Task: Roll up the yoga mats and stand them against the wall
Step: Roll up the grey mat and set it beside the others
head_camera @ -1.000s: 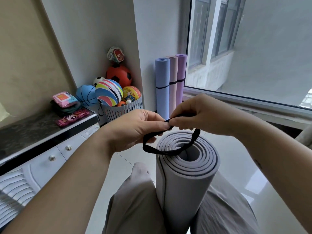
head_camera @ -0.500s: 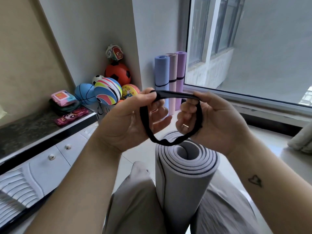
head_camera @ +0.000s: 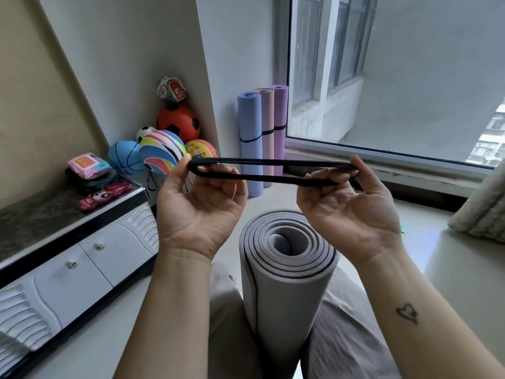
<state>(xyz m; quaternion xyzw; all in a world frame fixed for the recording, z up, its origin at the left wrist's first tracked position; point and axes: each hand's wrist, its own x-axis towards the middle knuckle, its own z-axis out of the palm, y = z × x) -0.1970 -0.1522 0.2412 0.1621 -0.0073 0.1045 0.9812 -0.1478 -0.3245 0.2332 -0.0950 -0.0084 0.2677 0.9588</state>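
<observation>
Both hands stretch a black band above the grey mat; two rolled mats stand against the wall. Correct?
No: head view shows three rolled mats there, not two. Left hand and right hand do stretch the black band above the grey mat.

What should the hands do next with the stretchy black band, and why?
Probably lower the black band over the grey rolled mat. The left hand and right hand hold it stretched wide just above the roll, which has no band yet.

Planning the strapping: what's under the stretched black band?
Below the band, the grey rolled mat stands between the legs, spiral end up. They hide its bottom.
</observation>
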